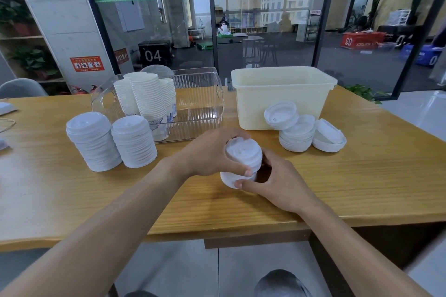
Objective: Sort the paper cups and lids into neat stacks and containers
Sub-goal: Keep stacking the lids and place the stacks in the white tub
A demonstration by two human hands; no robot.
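Observation:
Both hands hold a short stack of white lids [243, 155] in the middle of the wooden table [362, 176]. My left hand [212, 152] curls around the stack's left side and top. My right hand [280, 181] grips its lower right, thumb on the bottom lids. Two tall neat stacks of white lids [93, 141] [134, 141] stand at the left. A loose, leaning pile of lids [296, 128] lies at the right, against the cream bin [282, 96]. Stacked paper cups [144, 96] stand inside the clear plastic container [205, 94].
The clear container and cream bin stand side by side at the table's back. Behind them runs a glass wall. A grey chair [21, 88] is at the far left. The table's front edge lies near my forearms, with my knee [280, 282] below.

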